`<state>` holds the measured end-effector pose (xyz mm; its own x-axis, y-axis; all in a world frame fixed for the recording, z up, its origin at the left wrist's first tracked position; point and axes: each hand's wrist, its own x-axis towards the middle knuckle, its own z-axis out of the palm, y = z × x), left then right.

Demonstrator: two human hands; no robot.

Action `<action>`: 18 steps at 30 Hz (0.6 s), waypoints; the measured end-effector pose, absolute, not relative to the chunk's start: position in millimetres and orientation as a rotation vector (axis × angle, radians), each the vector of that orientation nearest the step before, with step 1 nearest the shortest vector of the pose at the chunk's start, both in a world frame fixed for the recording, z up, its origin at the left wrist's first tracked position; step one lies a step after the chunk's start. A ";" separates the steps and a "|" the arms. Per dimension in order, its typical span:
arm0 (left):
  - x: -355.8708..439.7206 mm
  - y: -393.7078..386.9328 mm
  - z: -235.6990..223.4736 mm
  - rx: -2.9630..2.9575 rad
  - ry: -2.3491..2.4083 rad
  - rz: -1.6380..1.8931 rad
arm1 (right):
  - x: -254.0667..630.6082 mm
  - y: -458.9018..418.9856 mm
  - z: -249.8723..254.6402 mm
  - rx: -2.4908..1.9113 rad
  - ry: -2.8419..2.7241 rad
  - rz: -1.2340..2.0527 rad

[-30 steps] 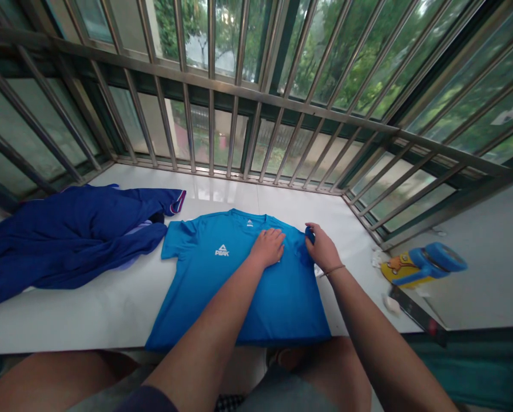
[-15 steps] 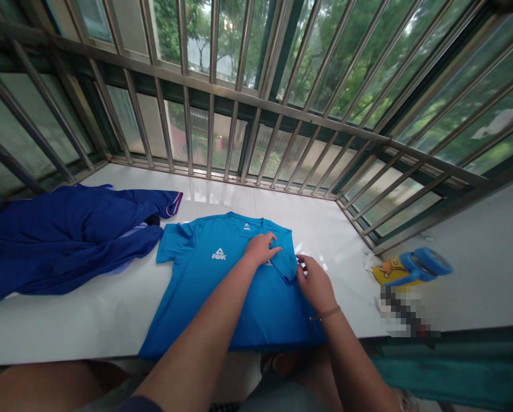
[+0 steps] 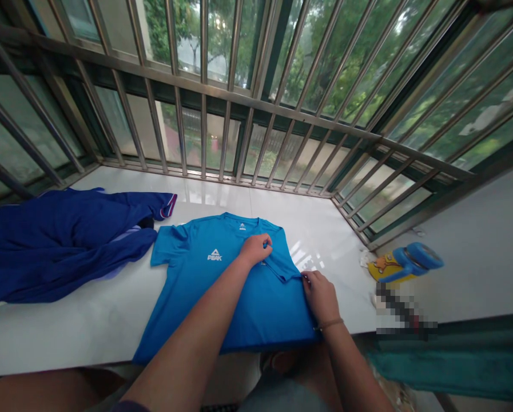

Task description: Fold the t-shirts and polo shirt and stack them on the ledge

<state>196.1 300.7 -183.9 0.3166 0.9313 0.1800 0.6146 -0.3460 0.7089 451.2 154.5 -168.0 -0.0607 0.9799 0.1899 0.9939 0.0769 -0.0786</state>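
Note:
A bright blue T-shirt with a white PEAK logo lies face up on the white sill; its hem hangs over the front edge. The shirt's right sleeve is folded in over the chest. My left hand rests on the folded sleeve near the collar, fingers curled and pinching the cloth. My right hand lies on the shirt's right side edge, just below the sleeve's tip, its fingers closed on the fabric there.
A dark blue jacket lies crumpled on the sill's left part, its cuff close to the shirt's left sleeve. A blue and yellow object sits at the right by the window corner. Metal window bars fence the sill.
The right sleeve has been folded in over the chest. My right hand slid down along the shirt's right edge toward me. My left hand closed from flat to a pinch.

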 end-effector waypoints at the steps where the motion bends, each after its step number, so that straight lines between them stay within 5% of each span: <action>1: 196.7 300.4 -184.0 2.081 1.355 0.787 | 450.9 153.2 -167.1 -2.016 -2.170 -0.132; 18: 199.9 299.6 -183.0 2.241 1.350 0.715 | 451.7 160.9 -164.4 -1.812 -2.357 -0.240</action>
<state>199.9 299.6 -183.0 0.3946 0.8948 0.2091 0.6753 -0.4367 0.5944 451.7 160.9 -164.4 -0.2540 0.9413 0.2222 0.9668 0.2537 0.0304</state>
